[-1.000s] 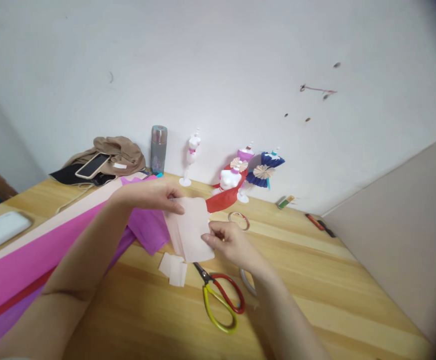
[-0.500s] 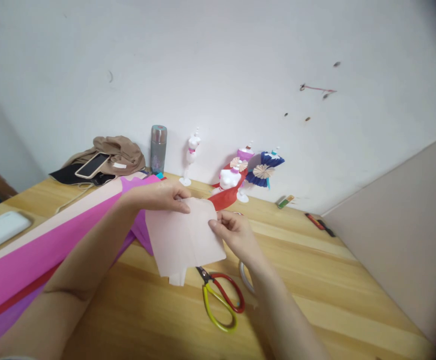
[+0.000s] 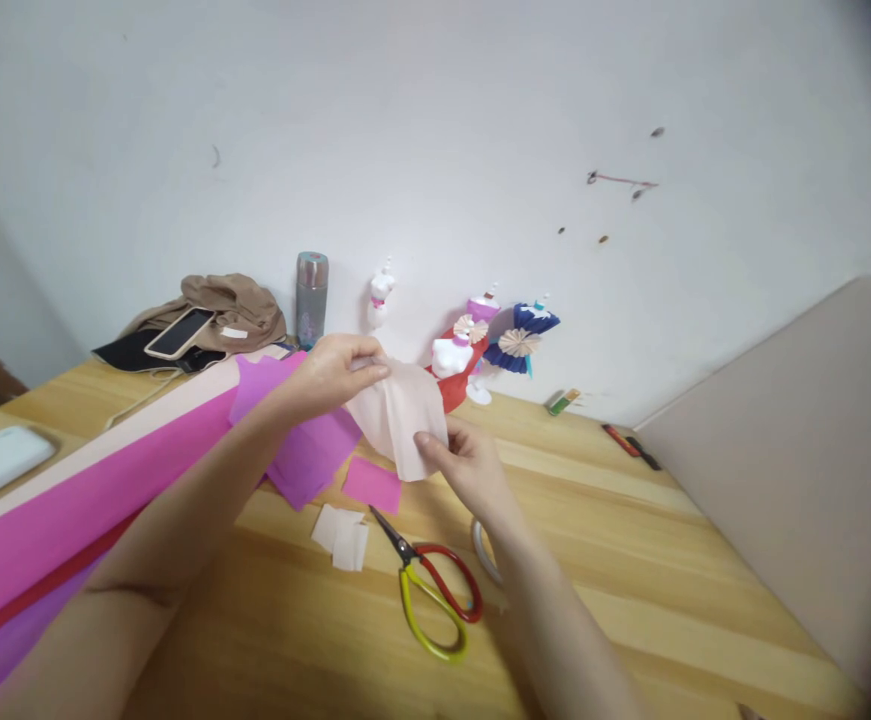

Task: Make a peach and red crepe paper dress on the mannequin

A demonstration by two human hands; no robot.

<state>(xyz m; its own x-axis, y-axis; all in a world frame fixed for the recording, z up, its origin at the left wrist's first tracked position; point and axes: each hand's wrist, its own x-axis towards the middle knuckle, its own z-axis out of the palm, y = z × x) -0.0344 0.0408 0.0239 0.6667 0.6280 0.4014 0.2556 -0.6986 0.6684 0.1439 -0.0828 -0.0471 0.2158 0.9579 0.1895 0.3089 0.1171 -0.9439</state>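
A pale pink sheet of crepe paper [image 3: 397, 415] is stretched between my two hands above the table. My left hand [image 3: 341, 372] pinches its upper left corner, and my right hand [image 3: 465, 458] grips its lower right edge between thumb and fingers. Below the sheet, scissors [image 3: 424, 580] with one red and one yellow handle lie with blades pointing away to the left. Small pale pink scraps [image 3: 341, 537] and a magenta paper piece [image 3: 373, 484] are beside the blades. Purple paper [image 3: 315, 455] lies under and beyond my left wrist.
Long coloured paper strips [image 3: 105, 470] run along the left. Small dress forms [image 3: 454, 355], one in a blue dress [image 3: 521, 340], stand by the wall with a thermos [image 3: 311, 300]. A phone [image 3: 180, 332] rests on brown cloth [image 3: 232, 305]. A white tape roll [image 3: 484, 555] is near my right forearm.
Both hands have lifted the pale sheet up and away and it now folds in the middle. The scissor blades, pale scraps and magenta piece beneath have come into view.
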